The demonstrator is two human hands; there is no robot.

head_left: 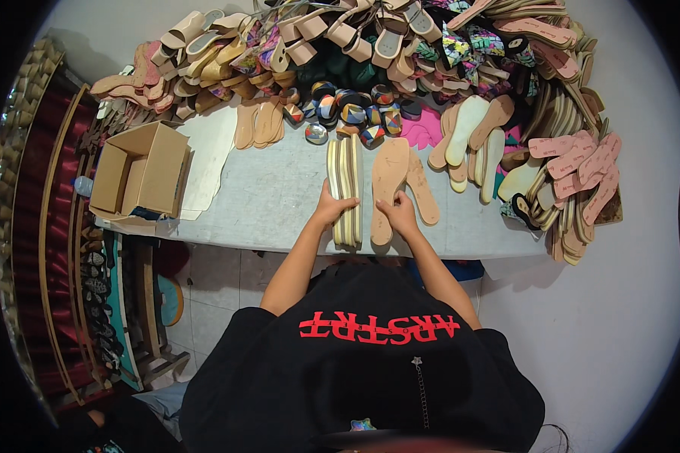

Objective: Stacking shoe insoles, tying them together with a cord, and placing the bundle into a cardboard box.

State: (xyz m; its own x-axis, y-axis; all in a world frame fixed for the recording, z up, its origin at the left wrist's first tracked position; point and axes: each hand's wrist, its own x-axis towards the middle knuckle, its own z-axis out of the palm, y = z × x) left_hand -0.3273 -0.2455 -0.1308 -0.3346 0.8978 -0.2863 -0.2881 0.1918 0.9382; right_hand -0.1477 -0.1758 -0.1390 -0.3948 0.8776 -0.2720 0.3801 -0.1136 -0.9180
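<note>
My left hand (335, 205) is wrapped round a stack of shoe insoles (346, 170) standing on edge, their cream, yellow and brown layers facing up. The thumb lies across the stack's top and the fingers are hidden behind its left side. To the right of it, my right hand (397, 214) grips a tan insole (390, 166) near its narrower end, thumb on top. Another tan insole (423, 195) lies slanted on the table, just beyond that hand's right side.
An open cardboard box (145, 167) stands at the table's left, beside white sheets (211, 155). Multicoloured patterned heels (352, 113) lie beyond my hands. Heeled sandals (302, 34) are heaped along the back. Pink insoles (582, 166) pile up at the right. The grey table's (279, 219) front edge is close to me.
</note>
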